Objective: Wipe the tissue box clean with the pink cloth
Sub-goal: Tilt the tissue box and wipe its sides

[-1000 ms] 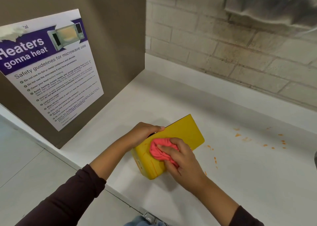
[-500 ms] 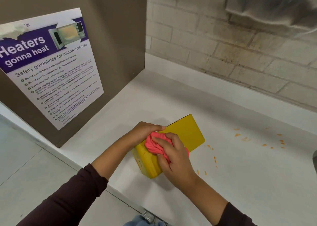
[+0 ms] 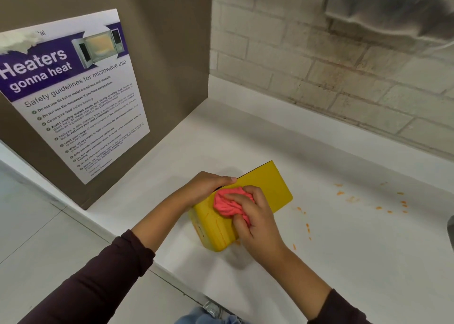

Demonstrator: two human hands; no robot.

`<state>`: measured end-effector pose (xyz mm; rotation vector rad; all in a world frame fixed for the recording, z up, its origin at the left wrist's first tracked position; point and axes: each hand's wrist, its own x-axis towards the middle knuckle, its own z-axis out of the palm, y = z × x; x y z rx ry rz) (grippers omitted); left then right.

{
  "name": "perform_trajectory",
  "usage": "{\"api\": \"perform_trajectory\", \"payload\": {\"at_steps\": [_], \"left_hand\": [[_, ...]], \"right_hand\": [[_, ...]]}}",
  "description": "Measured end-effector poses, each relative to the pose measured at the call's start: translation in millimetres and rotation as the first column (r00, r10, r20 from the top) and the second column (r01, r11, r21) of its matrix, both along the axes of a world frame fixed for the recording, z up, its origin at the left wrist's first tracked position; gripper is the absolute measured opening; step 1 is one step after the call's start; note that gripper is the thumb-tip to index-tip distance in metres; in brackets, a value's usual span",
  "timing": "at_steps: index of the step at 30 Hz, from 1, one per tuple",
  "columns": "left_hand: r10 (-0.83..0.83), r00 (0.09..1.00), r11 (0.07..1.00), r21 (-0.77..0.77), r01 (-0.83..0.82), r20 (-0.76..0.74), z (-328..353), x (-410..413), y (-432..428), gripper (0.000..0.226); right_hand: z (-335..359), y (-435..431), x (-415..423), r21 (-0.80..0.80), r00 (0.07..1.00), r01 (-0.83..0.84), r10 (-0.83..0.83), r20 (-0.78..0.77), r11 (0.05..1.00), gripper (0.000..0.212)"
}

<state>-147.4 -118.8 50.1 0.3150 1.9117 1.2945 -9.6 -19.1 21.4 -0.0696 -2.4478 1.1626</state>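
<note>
A yellow tissue box (image 3: 272,188) lies on the white counter (image 3: 356,262), near its front edge. My left hand (image 3: 206,186) grips the box's far left edge and holds it steady. The bunched pink cloth (image 3: 229,204) is pressed onto the box's top face, near its left end. My right hand (image 3: 255,221) is closed on the cloth from the near side. The hands and cloth cover part of the box's top.
Orange crumbs and smears (image 3: 375,204) are scattered on the counter to the right of the box. A brown panel with a microwave safety poster (image 3: 73,95) stands at the left. A brick wall (image 3: 344,73) runs behind the counter. The floor (image 3: 36,237) lies below left.
My right hand has slid the pink cloth up and left across the box's top, toward my left hand. The box and left hand have stayed in place.
</note>
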Motion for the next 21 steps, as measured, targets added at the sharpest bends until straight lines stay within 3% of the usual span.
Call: {"api": "perform_trajectory", "payload": {"at_steps": [11,21], "left_hand": [[-0.028,1.0,0.999,-0.018,0.027,-0.013,-4,-3,0,0.032],[-0.025,0.997,0.999,-0.031,0.022,-0.075,-5,-5,1,0.037]], "right_hand": [[4,5,5,0.112,0.975,-0.22,0.215,0.051,0.969,0.036],[11,-1,-10,-0.016,0.993,-0.122,0.122,-0.001,0.992,0.035]]}}
